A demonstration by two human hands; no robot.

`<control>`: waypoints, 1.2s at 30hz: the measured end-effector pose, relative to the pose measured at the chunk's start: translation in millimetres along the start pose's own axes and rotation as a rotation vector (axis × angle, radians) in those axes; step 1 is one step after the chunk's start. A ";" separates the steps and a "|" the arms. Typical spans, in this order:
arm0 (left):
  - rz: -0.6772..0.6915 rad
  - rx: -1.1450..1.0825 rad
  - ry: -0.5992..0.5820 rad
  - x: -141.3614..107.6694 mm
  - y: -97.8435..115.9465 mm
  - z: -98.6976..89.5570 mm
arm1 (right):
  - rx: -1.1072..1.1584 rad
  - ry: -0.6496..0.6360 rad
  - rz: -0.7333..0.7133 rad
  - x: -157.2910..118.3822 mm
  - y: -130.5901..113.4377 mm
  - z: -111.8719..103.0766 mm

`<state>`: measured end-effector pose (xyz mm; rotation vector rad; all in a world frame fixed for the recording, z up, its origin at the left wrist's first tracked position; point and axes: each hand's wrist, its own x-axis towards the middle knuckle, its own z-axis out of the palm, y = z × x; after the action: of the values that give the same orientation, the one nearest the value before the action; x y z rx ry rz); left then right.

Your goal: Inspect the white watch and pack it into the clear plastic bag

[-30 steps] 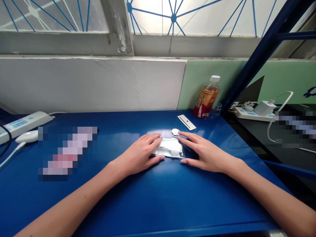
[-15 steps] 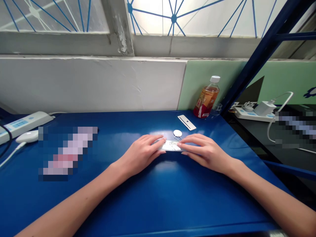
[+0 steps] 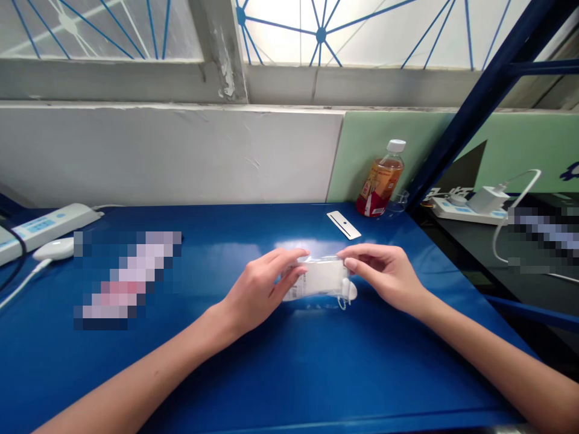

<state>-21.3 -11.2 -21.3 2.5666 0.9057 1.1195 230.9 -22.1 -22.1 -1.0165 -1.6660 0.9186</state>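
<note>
Packet [image 3: 323,278], clear film with a white piece inside, sits between both hands above the middle of the counter [image 3: 271,380], face tipped toward the wearer; can't tell if its lower edge touches down. Left hand [image 3: 257,292] grips the packet's left end, thumb on the near face; right hand [image 3: 389,274] pinches the upper right corner, thumb against fingertips. White round tag [image 3: 353,292] and thin loop [image 3: 344,303] are at the lower right. To handle it well, judging from this: hold the film taut with even pressure at both ends, pinch the edge rather than the contents, keep the loop away from the right fingers, stay low over the counter so a slip costs little. Versus one second ago: packet was lying flat between spread hands, tag past its far edge; now packet is tilted up, both grips tightened, tag on the near side. White card [image 3: 344,225] and bottle [image 3: 380,184] at the back look unmoved.
</note>
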 end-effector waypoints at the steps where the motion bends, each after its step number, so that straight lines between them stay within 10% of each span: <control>1: -0.037 -0.006 -0.028 -0.2 -0.4 1.0 | 0.035 -0.004 0.049 1.1 2.5 0.6; 9: -0.130 0.141 -0.361 -3.5 -15.6 4.3 | -0.060 -0.039 0.192 7.9 24.9 1.8; 17: -0.137 0.189 -0.569 1.6 -22.0 -3.1 | -0.680 -0.313 -0.184 1.5 18.7 -7.5; 36: -0.162 0.193 -0.540 1.9 -28.9 -9.4 | -0.905 -0.542 -0.083 -3.0 17.2 -9.9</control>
<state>-40.3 12.4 -25.3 2.6681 1.0831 0.2736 244.6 -17.3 -35.9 -1.3213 -2.6765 0.3582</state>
